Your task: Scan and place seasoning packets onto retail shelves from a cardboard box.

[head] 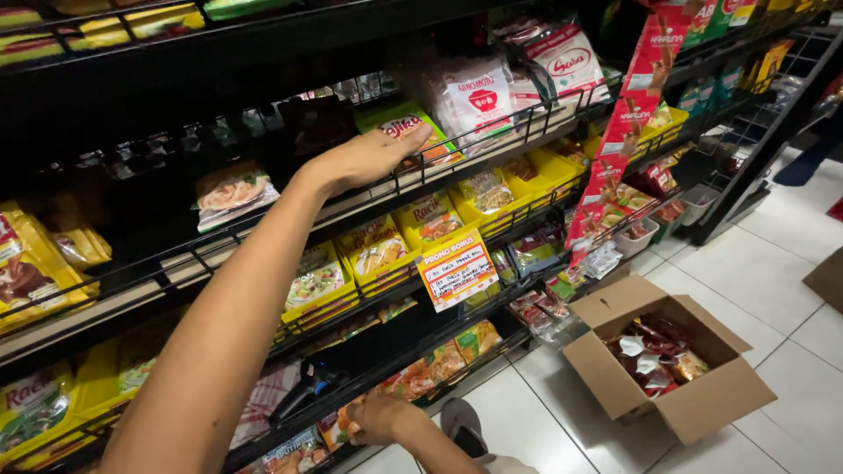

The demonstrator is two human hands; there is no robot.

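My left hand (364,160) reaches up to the middle wire shelf (492,140). Its fingers lie stretched out flat on a green and orange seasoning packet (399,121), with white packets (479,96) standing just to the right. My right hand (379,418) is low down at the bottom shelf. It is closed around a small orange packet (338,430) among other packets there. A black handheld device (306,388) rests on the shelf just above that hand.
Yellow trays of seasoning packets (378,250) fill the shelves, and a paper sign (455,270) is clipped to one rail. A red strip of sachets (628,114) hangs at right. An open cardboard box (694,408) of red and white sachets stands on the white tiled floor (773,228).
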